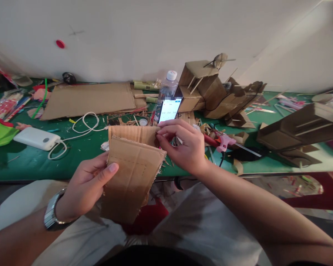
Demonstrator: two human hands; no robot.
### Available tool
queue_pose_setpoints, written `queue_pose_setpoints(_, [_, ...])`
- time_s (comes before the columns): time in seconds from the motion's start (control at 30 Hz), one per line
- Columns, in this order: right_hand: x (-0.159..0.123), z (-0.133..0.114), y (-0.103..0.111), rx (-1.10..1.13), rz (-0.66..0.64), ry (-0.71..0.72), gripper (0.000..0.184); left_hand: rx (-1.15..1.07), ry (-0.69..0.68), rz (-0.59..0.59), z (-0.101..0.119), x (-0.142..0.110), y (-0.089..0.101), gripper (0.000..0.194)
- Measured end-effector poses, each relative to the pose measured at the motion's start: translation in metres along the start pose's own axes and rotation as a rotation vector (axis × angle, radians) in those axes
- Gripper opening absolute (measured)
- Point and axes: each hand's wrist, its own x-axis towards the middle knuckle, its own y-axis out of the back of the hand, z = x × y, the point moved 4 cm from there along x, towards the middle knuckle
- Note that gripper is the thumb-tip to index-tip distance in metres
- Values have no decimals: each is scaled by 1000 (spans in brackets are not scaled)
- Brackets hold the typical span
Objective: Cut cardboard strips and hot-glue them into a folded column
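A folded piece of brown cardboard (131, 173) is held up over my lap, at the front edge of the table. Its right edge is torn and fuzzy, and a dashed line runs across its front face. My left hand (90, 184) grips its left side, the thumb lying on the front face. The fingers of my right hand (183, 144) pinch the top right corner of the rear flap. Just beyond that hand a lit phone (170, 109) showing a timer leans against a clear plastic bottle (168, 87) with a white cap.
A white power bank (37, 138) with a looped cable lies left, before a flat cardboard sheet (90, 99). A pink glue gun (224, 142) rests to the right. Cardboard constructions (201, 87) stand at the back; another (302, 131) sits far right. Scraps litter the green tabletop (80, 166).
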Motion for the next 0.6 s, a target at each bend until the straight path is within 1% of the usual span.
queue_pose_setpoints(0.1, [-1, 0, -2, 28, -26, -15, 9, 19, 4, 4, 3, -1, -3, 26])
queue_pose_setpoints(0.2, [-1, -1, -1, 36, -25, 9, 13, 30, -12, 7, 7, -1, -5, 25])
queue_pose_setpoints(0.3, [0, -3, 0, 33, -24, 30, 12, 16, -7, 14, 8, -2, -6, 26])
queue_pose_setpoints(0.5, [2, -4, 0, -15, -45, 75, 15, -50, 9, 25, 2, -4, -4, 24])
queue_pose_setpoints(0.6, [1, -5, -2, -7, -89, 107, 14, -99, 25, 14, -3, -4, -3, 25])
